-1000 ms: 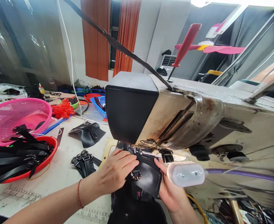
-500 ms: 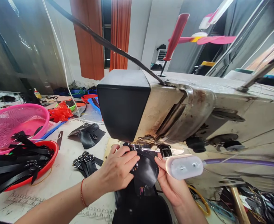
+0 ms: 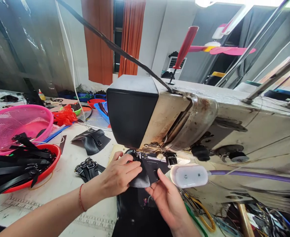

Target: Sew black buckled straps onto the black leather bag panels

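A black leather piece lies under the head of the sewing machine, by its needle area. My left hand has its fingers bent over the piece's left side, pressing it; the fingertips partly hide it. On the right, my right hand pinches the edge of the black leather between thumb and fingers. A lit white lamp sits just above and right of that hand. More black material hangs below, over the table's near edge.
Left of my arm, a red basin holds black straps with buckles, beside a pink mesh basket. Buckled straps and a black leather piece with a buckle lie on the table. Scissors with yellow handles and other tools are at lower right.
My right hand has moved down and left along the leather, which is turned and shows a flatter dark face. My left hand stays on its left side. The camera view has shifted slightly.
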Tool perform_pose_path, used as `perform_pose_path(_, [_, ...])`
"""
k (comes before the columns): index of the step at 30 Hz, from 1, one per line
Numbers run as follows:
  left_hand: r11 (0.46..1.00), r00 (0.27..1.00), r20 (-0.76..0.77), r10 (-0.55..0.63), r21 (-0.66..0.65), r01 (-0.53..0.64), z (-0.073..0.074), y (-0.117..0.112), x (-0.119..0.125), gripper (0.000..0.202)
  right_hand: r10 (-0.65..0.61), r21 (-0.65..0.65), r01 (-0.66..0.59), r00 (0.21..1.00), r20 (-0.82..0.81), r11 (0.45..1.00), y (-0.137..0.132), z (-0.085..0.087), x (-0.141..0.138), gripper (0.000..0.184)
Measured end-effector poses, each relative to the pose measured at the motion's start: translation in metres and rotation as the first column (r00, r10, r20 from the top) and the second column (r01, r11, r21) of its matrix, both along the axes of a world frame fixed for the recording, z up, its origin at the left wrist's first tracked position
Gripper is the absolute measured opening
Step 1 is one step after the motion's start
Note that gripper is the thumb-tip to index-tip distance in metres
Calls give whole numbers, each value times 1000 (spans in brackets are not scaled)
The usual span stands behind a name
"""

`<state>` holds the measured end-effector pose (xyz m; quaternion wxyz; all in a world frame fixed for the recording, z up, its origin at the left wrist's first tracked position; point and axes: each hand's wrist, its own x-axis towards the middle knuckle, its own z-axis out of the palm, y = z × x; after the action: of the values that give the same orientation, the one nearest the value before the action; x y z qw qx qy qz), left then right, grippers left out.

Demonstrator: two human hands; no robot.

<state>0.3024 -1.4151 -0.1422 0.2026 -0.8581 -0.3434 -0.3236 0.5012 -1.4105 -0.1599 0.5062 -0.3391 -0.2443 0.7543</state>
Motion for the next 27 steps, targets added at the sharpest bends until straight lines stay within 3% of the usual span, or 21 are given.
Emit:
perform_pose_path(3, [1000,1000,-2,-28,-8,28,1,2,-10,35,123,45,-130,983,140,991,1,0,-6,27])
perform_pose_path(7, [1000,1000,18,-15,2,15,3,-1,-12,37,72,75,-94,964,255,993,-2,1,-11,38])
perform_pose_path(11, [999,998,63,-18,48,15,4,-9,-7,26,91,67,-118,945,315,991,-6,7,-16,44])
perform_pose_path(18, [989,998,22,-53,140,49,3,-10,-10,16,10,70,-34,950,313,997,-8,10,-30,51])
perform_pose_path(27, [975,993,30,-116,196,108,-1,16,-11,10,-83,134,52,968,238,990,3,4,-38,43])
